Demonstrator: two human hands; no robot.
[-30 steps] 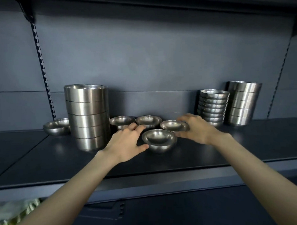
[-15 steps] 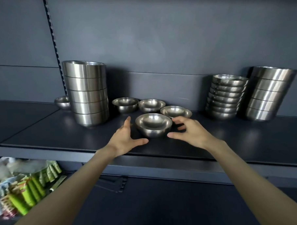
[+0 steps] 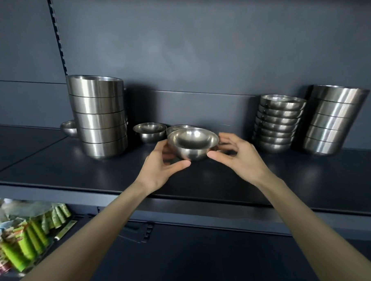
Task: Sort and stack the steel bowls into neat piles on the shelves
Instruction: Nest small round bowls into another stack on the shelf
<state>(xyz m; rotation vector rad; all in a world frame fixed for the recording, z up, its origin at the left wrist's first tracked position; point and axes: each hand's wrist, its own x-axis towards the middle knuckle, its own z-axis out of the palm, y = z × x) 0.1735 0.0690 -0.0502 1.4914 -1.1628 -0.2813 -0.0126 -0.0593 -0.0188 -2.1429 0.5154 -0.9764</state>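
Dark shelf (image 3: 54, 165): 3 steel bowl stacks (image 3: 99, 114) (image 3: 278, 123) (image 3: 332, 119), loose small bowls (image 3: 149, 131).

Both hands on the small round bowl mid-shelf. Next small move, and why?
Probably carry the held bowl back and nest it into the loose bowl right behind it. The left hand and right hand grip it from both sides, the shapes look alike, and that starts a pile. The stack of round bowls to the right is the eventual home.
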